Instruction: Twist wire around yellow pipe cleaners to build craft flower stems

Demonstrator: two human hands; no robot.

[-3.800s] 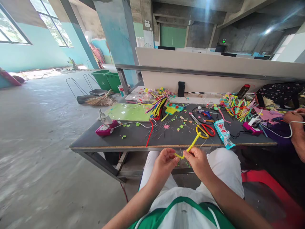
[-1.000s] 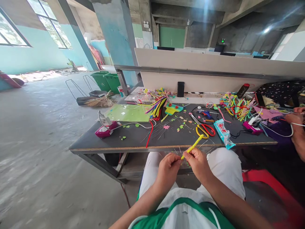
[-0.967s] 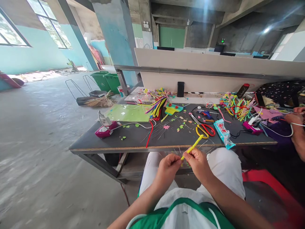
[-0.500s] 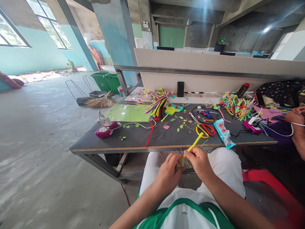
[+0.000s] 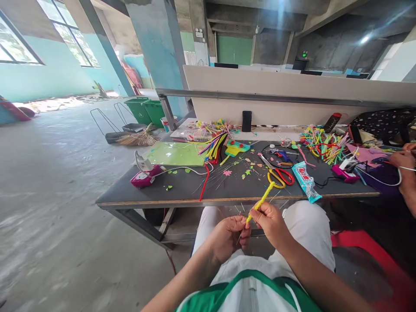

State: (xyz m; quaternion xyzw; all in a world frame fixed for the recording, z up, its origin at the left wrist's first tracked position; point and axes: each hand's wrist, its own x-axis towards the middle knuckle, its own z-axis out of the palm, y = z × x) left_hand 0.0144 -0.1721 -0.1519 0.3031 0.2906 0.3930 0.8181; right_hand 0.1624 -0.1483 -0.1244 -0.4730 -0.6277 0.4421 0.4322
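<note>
Over my lap, just in front of the table edge, I hold a yellow pipe cleaner [image 5: 267, 191] that looks coiled into a narrow stick, slanting up to the right. My right hand [image 5: 269, 222] pinches it around the middle. At its lower end my left hand [image 5: 229, 236] is closed, thumb and fingertips on the yellow tip. Thin wire seems to stick out below the left fingers. Beyond the stick's upper end lie scissors [image 5: 280, 177] with yellow and red handles. A red pipe cleaner [image 5: 204, 183] lies near the table edge.
On the dark table [image 5: 182, 190] are a green sheet [image 5: 177, 154], a pipe cleaner bundle [image 5: 218, 147], a blue wrapper [image 5: 305, 180], a blue glue gun [image 5: 283, 154], and a phone [image 5: 246, 121]. Pink power strips [image 5: 146, 177] stand both sides. Another person's hand [image 5: 403, 160] is at right.
My left hand has turned, its palm side now showing more, and its fingers close on the stick's lower end. The loose yellow tail hanging there no longer shows. My right hand stays nearly in place.
</note>
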